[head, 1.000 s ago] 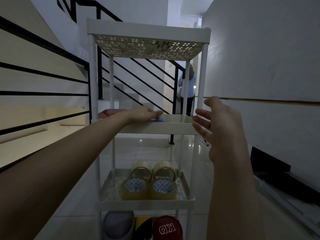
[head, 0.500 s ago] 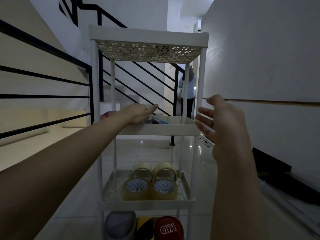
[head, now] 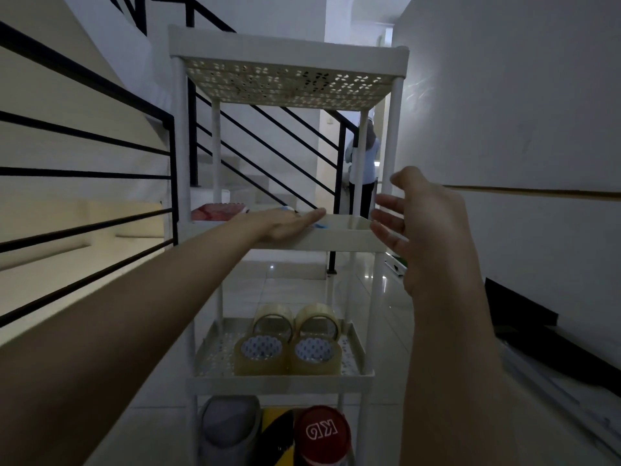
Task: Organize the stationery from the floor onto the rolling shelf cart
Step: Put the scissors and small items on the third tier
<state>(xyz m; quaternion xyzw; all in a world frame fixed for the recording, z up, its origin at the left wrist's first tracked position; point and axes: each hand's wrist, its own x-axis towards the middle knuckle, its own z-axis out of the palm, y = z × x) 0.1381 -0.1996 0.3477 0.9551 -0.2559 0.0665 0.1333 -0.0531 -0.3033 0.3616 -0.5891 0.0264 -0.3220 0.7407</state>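
Note:
A white rolling shelf cart (head: pixel 393 136) stands in front of me. My left hand (head: pixel 285 223) lies flat with straight fingers over the second shelf (head: pixel 346 238), above a small blue item (head: pixel 321 226) that is mostly hidden. A red pack (head: pixel 218 210) lies at that shelf's left end. My right hand (head: pixel 420 227) hovers open just right of the shelf's corner, holding nothing. Several clear tape rolls (head: pixel 289 341) sit on the third shelf. Grey, yellow-black and red tape rolls (head: pixel 319 435) stand on the bottom shelf.
A black stair railing (head: pixel 84 183) runs along the left. A white wall (head: pixel 521 112) closes the right side, with dark flat objects (head: pixel 537 334) on the floor at its foot. A person (head: pixel 364 169) stands far behind the cart.
My left hand has flattened and slid a little forward along the second shelf. The right hand stays open beside the shelf's corner.

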